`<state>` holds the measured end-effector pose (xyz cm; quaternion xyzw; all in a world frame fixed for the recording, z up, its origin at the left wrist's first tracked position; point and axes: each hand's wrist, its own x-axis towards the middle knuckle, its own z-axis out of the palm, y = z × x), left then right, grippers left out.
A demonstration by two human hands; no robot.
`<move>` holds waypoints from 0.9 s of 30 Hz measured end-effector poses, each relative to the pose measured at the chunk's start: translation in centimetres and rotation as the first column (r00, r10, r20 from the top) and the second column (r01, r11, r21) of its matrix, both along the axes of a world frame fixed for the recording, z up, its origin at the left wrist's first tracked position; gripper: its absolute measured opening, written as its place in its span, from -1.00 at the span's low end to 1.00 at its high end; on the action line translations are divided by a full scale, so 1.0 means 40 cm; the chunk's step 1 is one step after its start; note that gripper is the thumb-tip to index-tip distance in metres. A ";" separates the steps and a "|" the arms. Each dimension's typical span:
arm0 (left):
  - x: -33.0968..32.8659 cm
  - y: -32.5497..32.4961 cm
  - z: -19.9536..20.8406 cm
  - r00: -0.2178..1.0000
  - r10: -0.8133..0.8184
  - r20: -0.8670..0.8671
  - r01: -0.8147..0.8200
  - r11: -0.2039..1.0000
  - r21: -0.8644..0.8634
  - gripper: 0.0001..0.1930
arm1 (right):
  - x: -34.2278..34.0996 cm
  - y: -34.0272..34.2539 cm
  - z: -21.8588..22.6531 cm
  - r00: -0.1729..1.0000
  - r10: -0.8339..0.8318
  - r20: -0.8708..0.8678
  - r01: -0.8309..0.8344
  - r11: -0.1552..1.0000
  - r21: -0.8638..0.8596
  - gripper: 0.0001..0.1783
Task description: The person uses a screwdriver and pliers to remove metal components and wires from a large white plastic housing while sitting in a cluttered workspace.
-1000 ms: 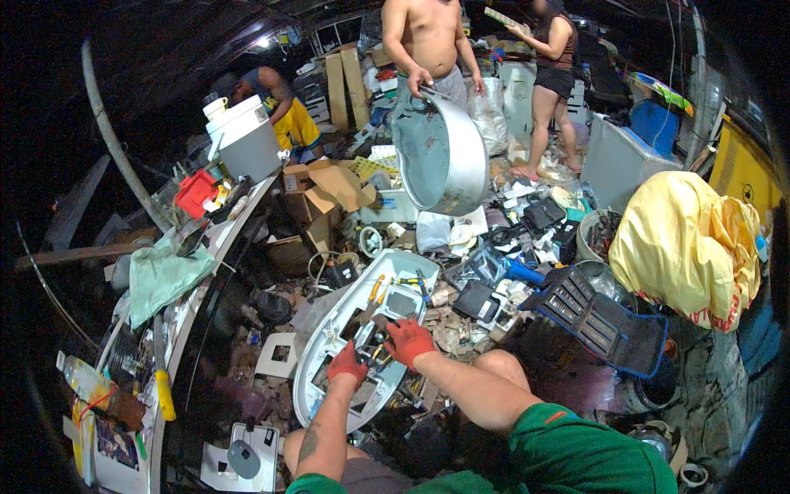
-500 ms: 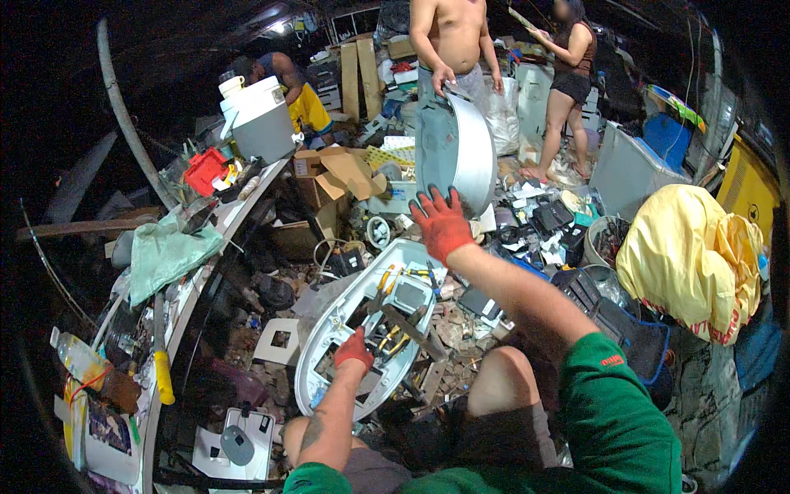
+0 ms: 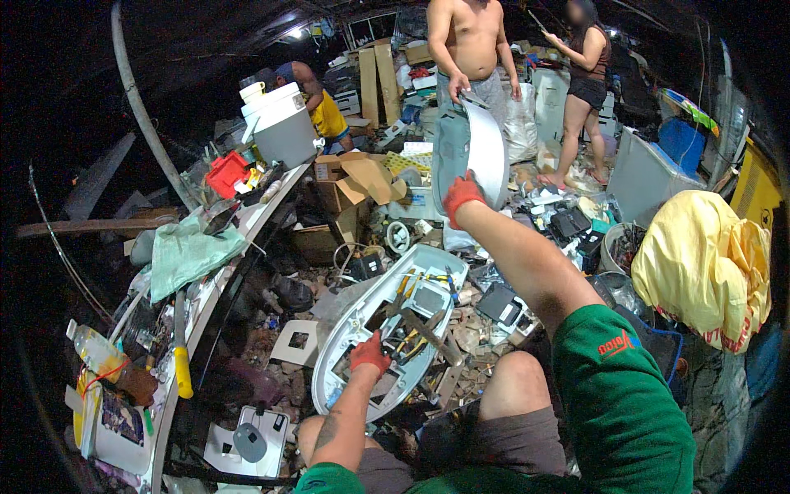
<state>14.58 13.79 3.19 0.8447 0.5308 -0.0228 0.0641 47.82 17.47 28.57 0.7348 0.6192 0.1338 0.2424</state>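
Observation:
My right hand (image 3: 463, 198), in a red glove, is closed on the lower edge of a large curved pale plastic panel (image 3: 487, 156). A standing person's hand (image 3: 458, 86) grips the same panel at its top. In front of my knees lies a long oval white plastic housing (image 3: 329, 370). My left hand (image 3: 370, 356), also gloved in red, is closed over the housing's inner part; what its fingers hold is hidden. Pliers with yellow handles (image 3: 403, 284) and other hand tools lie inside the housing, beside a dark bar-like tool (image 3: 426, 329) that slants across it.
Plastic scrap and debris surround the housing. At left, a long bench carries a grey-and-white drink cooler (image 3: 284, 132), a green cloth (image 3: 193, 251) and a yellow-handled tool (image 3: 182, 370). A yellow sack (image 3: 691, 255) stands at right. Two other people are farther back.
My right hand has gone from open, with spread fingers, to closed on the panel's lower edge. My left hand stays at the housing. The whole view has shifted slightly.

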 end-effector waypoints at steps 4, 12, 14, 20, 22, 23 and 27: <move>0.032 -0.006 0.000 0.999 -0.040 -0.036 0.042 0.997 0.059 -0.41 | 0.104 0.030 -0.114 0.983 -0.035 0.178 0.014 0.993 0.119 -0.49; 0.039 -0.002 0.013 0.998 0.008 -0.068 -0.009 1.000 -0.014 -0.34 | 0.351 -0.012 -0.087 0.998 0.027 0.054 -0.042 0.948 0.315 -0.76; 0.036 -0.003 -0.002 0.998 -0.011 -0.057 0.011 1.000 -0.006 -0.33 | 0.362 -0.025 -0.063 0.975 0.090 0.202 -0.114 0.987 0.114 -0.71; 0.025 0.016 -0.023 0.996 -0.018 -0.088 0.022 0.999 0.044 -0.35 | 0.309 -0.038 -0.039 0.978 0.016 0.209 -0.082 0.947 0.310 -0.61; 0.033 0.012 -0.007 0.998 -0.018 -0.052 0.018 1.000 -0.016 -0.36 | 0.308 -0.054 -0.037 0.973 0.032 0.230 -0.114 0.928 0.354 -0.54; 0.043 0.006 0.005 0.999 -0.021 -0.030 0.019 0.999 -0.046 -0.36 | 0.312 -0.066 -0.035 0.969 0.037 0.244 -0.129 0.918 0.374 -0.50; 0.014 -0.006 -0.027 0.999 -0.027 0.043 0.020 0.986 0.167 -0.42 | 0.189 -0.096 -0.052 0.978 0.187 -0.091 -0.096 0.794 0.600 -0.44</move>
